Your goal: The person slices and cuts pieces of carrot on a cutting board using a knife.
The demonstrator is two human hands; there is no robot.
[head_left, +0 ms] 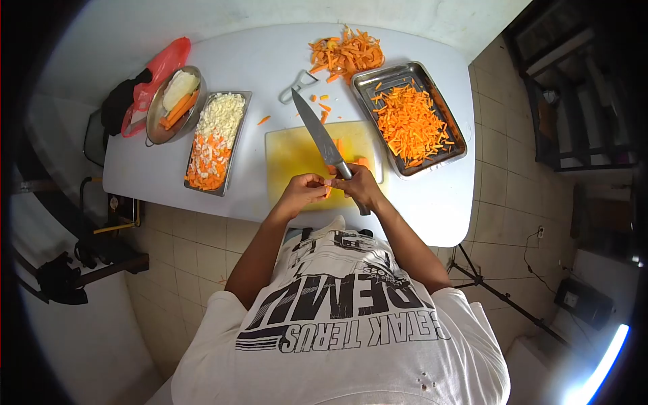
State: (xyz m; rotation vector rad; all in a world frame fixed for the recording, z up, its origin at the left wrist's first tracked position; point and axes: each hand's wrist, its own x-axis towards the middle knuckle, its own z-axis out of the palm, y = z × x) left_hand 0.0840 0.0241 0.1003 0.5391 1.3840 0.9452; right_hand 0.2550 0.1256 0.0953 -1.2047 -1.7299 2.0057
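A large knife (pixel 315 129) is held in my right hand (pixel 361 187), its blade pointing up and left over the yellow cutting board (pixel 283 152). Fingers of my left hand (pixel 302 194) are pinched together at a small carrot piece (pixel 329 192), which lies between both hands near the board's front edge. More carrot pieces (pixel 362 162) lie on the board just beyond my right hand, partly hidden by the blade and fingers.
Right of the board is a metal tray (pixel 459 138) of carrot sticks. Carrot peels (pixel 347 54) and a peeler (pixel 287 95) lie behind. On the left are a tray (pixel 235 155) of diced vegetables, a metal bowl (pixel 154 121) with carrots and a red bag (pixel 169 61).
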